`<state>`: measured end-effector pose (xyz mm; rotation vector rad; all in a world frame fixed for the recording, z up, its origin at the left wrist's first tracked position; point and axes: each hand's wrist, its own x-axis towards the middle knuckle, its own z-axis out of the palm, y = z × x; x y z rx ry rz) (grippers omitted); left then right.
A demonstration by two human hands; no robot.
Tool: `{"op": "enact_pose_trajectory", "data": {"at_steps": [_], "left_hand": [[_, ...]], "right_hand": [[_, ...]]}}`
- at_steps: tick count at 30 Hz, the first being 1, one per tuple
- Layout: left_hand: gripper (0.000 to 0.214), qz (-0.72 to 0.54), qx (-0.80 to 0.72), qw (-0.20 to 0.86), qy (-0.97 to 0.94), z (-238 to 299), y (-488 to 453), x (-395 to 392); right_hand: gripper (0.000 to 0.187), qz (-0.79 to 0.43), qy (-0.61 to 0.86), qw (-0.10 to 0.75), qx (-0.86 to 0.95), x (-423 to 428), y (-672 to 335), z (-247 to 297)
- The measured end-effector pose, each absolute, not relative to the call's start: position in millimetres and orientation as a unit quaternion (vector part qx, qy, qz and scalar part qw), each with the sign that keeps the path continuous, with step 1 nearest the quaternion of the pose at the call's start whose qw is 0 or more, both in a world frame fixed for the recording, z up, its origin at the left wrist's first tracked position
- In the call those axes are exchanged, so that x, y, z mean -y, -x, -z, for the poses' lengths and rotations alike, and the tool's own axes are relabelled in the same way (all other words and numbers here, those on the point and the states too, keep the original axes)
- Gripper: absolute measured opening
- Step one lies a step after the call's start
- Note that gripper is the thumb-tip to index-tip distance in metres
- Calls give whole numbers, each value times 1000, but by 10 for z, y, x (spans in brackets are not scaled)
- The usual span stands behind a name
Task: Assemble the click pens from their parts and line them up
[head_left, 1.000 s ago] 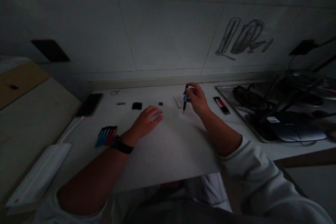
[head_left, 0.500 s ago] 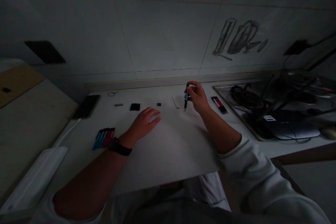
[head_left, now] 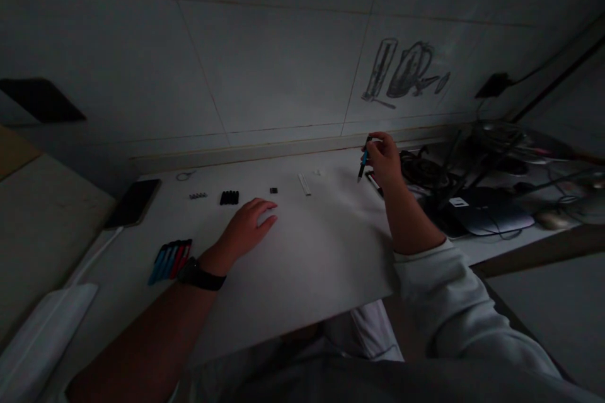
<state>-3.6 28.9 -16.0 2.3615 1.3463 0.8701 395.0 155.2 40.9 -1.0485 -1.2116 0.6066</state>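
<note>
Blue pen (head_left: 363,160) in right hand (head_left: 384,159)

- The pen (head_left: 364,158) was blue in the middle, black above and below.
- The row of pen barrels (head_left: 170,261) was blue, then red, with black ends.
- The grips (head_left: 229,198) were plain black.
- The thin sticks (head_left: 304,184) were whitish.
- The watch (head_left: 201,274) was black.
- The sleeve (head_left: 454,302) was pale grey.
- The tabletop (head_left: 302,264) was plain greyish white.
- The wall (head_left: 283,69) was grey, crossed by thin brownish lines.
</note>
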Motion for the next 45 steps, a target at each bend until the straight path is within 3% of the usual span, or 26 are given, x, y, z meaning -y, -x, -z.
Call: {"op": "enact_pose_trajectory", "data": {"at_steps": [9,12,18,22,31,45], "left_hand": [[29,-283,-465,149,-826,165,52,-293],[31,-271,-473,151,-825,156,62,-294],[32,-266,-472,145,-828,157,76,-295],[32,-265,-471,142,-830,146,69,-286],[33,-260,-476,121,-831,135,58,-284],[30,-264,-465,115,-837,179,67,-280]], "right_hand": [[43,-233,562,556,567,-1695,-4539,-190],[42,-218,612,469,598,-1693,-4577,-144],[35,-106,676,217,697,-1633,-4533,-107],[35,-67,675,138,722,-1634,-4516,-84],[37,-15,686,75,724,-1718,-4560,42],[32,-12,698,66,713,-1725,-4579,23]]}}
